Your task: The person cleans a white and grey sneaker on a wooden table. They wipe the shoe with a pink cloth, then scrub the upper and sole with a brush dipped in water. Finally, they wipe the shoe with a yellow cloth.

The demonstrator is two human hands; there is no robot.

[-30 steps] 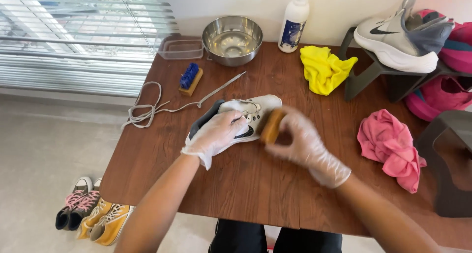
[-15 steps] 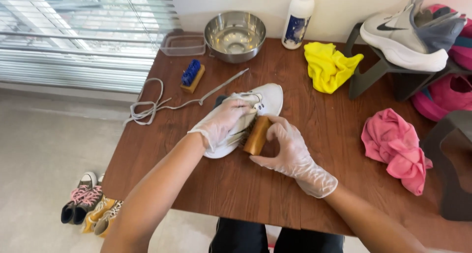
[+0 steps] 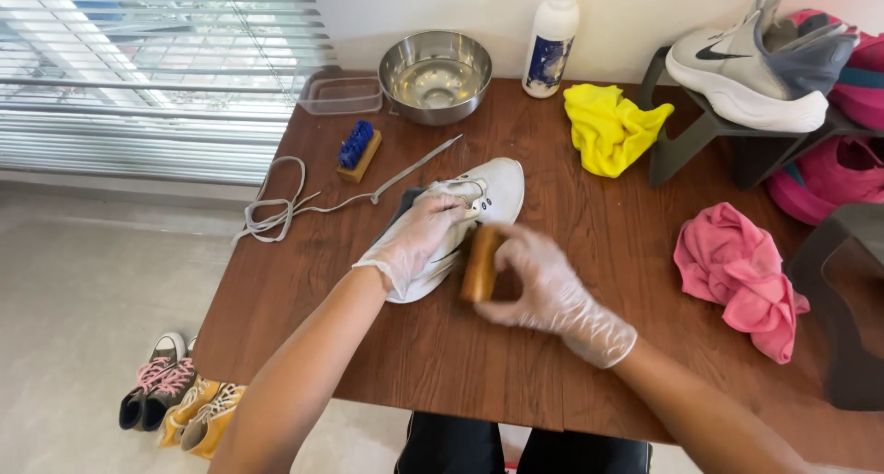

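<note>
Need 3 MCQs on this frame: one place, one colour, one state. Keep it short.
1. Where is the steel bowl?
A. at the table's far edge by the white bottle
B. on the floor
C. beside the pink cloth

2. What colour are the bristles of the spare brush?
A. red
B. blue
C. green

3. What is the right hand doing?
A. resting flat and empty
B. lifting the yellow cloth
C. gripping a wooden brush against the white shoe

Key: 1 A, the bowl sits near the wall next to the bottle. 2 B, blue bristles on a wooden block. 3 C, gloved fingers wrap the brush at the shoe's side while the left hand steadies the shoe.
</note>
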